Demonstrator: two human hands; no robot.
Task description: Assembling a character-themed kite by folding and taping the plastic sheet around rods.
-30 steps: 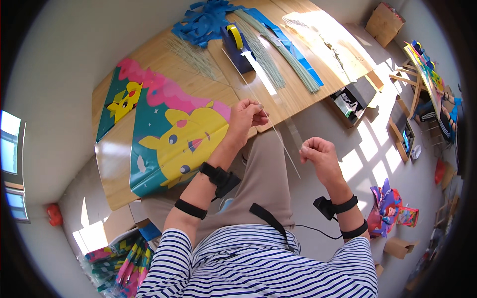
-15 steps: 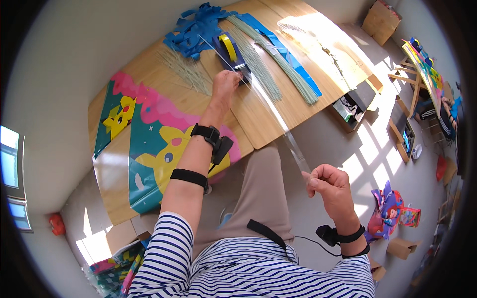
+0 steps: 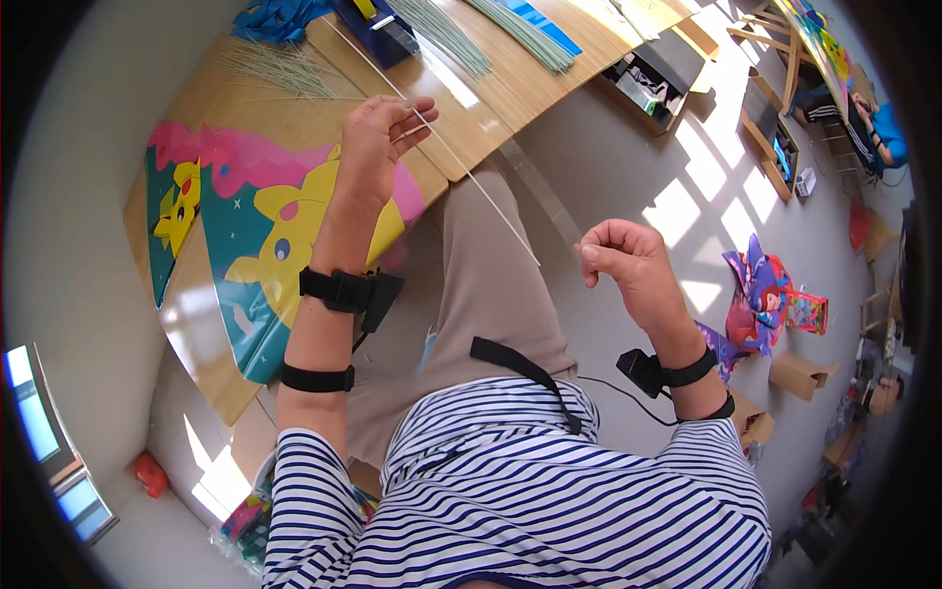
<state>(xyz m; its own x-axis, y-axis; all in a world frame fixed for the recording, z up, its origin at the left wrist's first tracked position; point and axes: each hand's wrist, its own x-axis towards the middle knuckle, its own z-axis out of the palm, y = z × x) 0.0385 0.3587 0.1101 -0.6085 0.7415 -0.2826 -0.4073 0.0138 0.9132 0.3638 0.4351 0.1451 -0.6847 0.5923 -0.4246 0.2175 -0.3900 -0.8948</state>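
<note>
Grasping a thin pale stick (image 3: 471, 177) with the left hand (image 3: 373, 142), pinching clear tape (image 3: 540, 191) with the right hand (image 3: 630, 263), beside the desk (image 3: 505, 103).

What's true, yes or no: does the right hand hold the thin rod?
No: the left hand holds the thin rod; the right hand pinches tape.

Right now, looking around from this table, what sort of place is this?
Probably a small craft workshop: a tape dispenser, a bundle of thin rods and a printed cartoon sheet share the wooden table, and the left hand holds a single rod.
</note>
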